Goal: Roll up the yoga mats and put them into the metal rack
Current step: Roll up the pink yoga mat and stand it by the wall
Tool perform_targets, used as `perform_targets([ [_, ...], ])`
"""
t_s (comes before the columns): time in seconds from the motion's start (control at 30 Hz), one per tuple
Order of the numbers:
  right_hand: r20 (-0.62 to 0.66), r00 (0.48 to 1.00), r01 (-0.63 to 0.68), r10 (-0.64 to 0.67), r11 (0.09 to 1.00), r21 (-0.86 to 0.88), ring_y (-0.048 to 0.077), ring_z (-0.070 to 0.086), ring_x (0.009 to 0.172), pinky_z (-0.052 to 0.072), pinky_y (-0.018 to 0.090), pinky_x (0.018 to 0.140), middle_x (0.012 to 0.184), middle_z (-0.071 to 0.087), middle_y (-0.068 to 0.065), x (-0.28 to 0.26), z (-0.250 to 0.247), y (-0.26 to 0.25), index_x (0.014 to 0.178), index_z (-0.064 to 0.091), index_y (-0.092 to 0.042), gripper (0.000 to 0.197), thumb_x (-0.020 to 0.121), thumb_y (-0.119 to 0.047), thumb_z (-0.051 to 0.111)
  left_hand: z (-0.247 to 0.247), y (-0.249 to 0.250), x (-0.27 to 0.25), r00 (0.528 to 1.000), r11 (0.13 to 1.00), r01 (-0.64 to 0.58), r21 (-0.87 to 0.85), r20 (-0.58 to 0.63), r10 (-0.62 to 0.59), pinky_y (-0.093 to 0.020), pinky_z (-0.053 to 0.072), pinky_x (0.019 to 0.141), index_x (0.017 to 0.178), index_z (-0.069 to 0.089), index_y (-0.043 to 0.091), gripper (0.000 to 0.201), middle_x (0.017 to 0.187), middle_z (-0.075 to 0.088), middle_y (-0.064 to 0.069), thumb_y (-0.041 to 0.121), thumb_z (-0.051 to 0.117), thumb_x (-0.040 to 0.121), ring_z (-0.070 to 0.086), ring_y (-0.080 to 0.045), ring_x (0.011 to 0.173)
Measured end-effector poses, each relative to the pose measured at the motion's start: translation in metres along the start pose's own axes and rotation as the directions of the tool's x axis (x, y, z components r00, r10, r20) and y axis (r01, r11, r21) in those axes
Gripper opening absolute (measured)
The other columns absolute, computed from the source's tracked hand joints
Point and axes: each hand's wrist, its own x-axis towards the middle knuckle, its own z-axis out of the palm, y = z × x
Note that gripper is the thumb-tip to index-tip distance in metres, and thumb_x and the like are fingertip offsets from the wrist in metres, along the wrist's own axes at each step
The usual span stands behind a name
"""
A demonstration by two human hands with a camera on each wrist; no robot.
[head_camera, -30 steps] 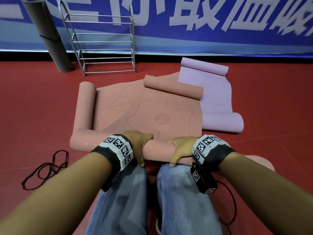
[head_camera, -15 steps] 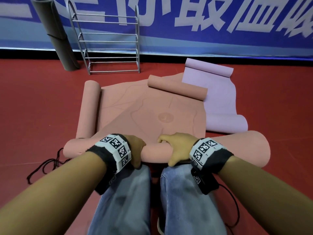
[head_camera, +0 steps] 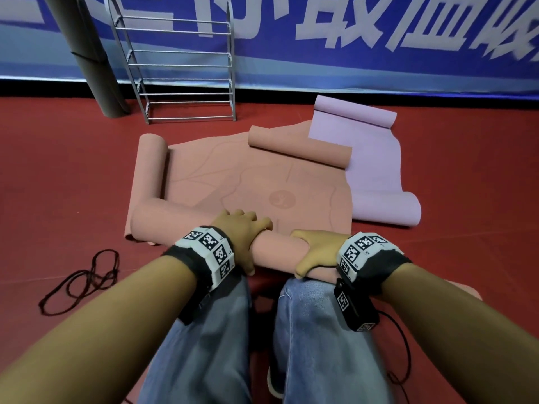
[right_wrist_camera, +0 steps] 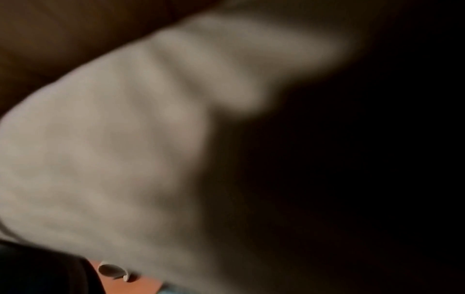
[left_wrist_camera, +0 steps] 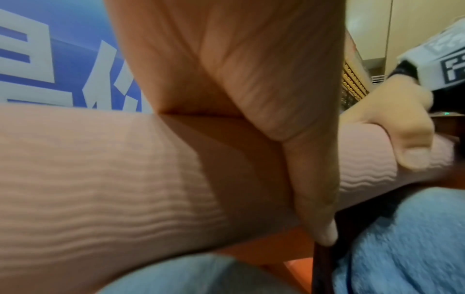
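Red floor (head_camera: 58, 176) carries the pink mat (head_camera: 250, 182), its near end rolled under both hands: left hand (head_camera: 242, 228) and right hand (head_camera: 315, 249) each apparently clasp it. Uneven pressure could skew the roll.

The head view is evenly and brightly lit from above, with soft shadows and no glare. Wide-angle distortion bends the metal rack (head_camera: 186, 68) at 11 o'clock, and the banner (head_camera: 379, 30) lettering at 12 o'clock is smeared. The left wrist view is bright but soft at close range, blurred toward 6 o'clock. The right wrist view is dim and fully out of focus, black from 1 to 5 o'clock.
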Motion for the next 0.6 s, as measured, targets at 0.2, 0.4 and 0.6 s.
perform_targets([
  [0.2, -0.036, 0.999, 0.005, -0.009, 0.994, -0.109, 0.018, 0.055, 0.091, 0.045, 0.032, 0.08, 0.101, 0.055, -0.005, -0.002, 0.003, -0.004, 0.118, 0.036, -0.03, 0.07, 0.067, -0.041, 0.083, 0.004, -0.001, -0.002, 0.998, 0.998, 0.052, -0.043, 0.043, -0.05, -0.036, 0.041, 0.089, 0.121, 0.044, 0.03, 0.071, 0.115, 0.059, 0.003, 0.044, 0.08, 0.061, 0.058, -0.022, 0.106],
  [0.4, -0.221, 0.963, 0.041, -0.152, 0.898, -0.439, 0.019, 0.056, 0.102, 0.04, 0.03, 0.074, 0.114, 0.054, -0.007, -0.012, 0.002, -0.012, 0.132, 0.038, -0.029, 0.085, 0.063, -0.057, 0.08, -0.006, -0.006, -0.001, 0.99, 0.995, 0.088, -0.051, 0.111, -0.082, -0.031, 0.046, 0.075, 0.111, 0.047, 0.027, 0.063, 0.105, 0.064, 0.003, 0.046, 0.08, 0.061, 0.062, -0.021, 0.098],
  [0.6, -0.127, 0.984, 0.074, -0.126, 0.934, -0.35, 0.021, 0.059, 0.086, 0.048, 0.028, 0.072, 0.098, 0.064, -0.001, -0.007, -0.003, -0.017, 0.123, 0.048, -0.032, 0.072, 0.06, -0.037, 0.083, -0.011, -0.013, 0.002, 0.972, 0.987, 0.066, -0.15, 0.231, -0.03, -0.023, 0.042, 0.072, 0.097, 0.055, 0.033, 0.045, 0.084, 0.06, 0.011, 0.041, 0.084, 0.064, 0.058, -0.013, 0.082],
])
